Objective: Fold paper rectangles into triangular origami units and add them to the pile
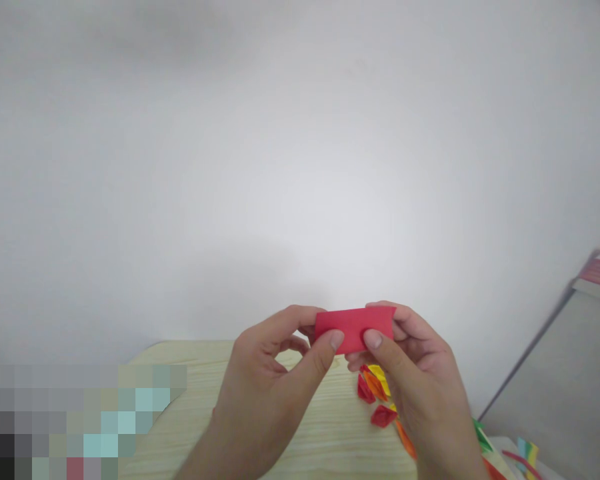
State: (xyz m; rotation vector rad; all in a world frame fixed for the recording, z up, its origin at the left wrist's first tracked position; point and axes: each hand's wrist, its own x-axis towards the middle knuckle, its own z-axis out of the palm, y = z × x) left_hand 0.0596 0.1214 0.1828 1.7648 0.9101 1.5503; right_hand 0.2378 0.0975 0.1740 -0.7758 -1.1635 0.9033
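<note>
A small red piece of folded paper (353, 327) is held up above the table, close to the wall. My left hand (275, 373) pinches its left part, with the thumb on the near face and the fingers behind. My right hand (420, 373) grips the right part the same way, its thumb pressed on the near face. The paper's far side is hidden. Below, partly covered by my right hand, lie several folded paper pieces, among them a red one (383, 417) and an orange one (375, 385).
The light wooden table (330, 440) has a rounded left edge and stands against a white wall (280, 167). At the right are a grey panel (570, 373) and coloured paper strips (527, 453). The lower left corner is pixelated.
</note>
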